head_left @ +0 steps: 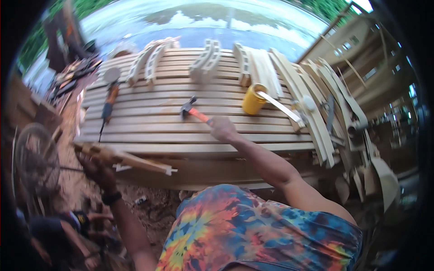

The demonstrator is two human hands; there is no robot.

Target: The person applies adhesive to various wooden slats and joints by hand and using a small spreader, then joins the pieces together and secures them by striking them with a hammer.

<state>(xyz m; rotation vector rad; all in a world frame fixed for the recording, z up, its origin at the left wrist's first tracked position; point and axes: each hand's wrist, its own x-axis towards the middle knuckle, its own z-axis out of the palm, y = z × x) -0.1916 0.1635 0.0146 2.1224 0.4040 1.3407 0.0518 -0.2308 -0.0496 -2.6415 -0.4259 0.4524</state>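
My right hand (223, 129) is closed round the orange handle of a claw hammer (199, 114), whose dark head is over the slatted wooden table (181, 133). At the table's near left edge my left hand (97, 171) holds a wooden piece (142, 162) with a pale tenon at its end; its fingers are partly hidden and blurred. A yellow tub (254, 100) with a pale flat stick (282, 108) leaning out stands to the right of the hammer. On the left of the table lies an orange and dark power tool (110, 99) with a round disc.
Curved mortised wooden pieces (156, 58) (205, 61) lie along the table's far side. Long boards (303, 104) are stacked on its right. A round wire fan (36, 153) stands at the left. Another person (63, 235) is low at the lower left. Dark tools (74, 74) lie beyond the table's left end.
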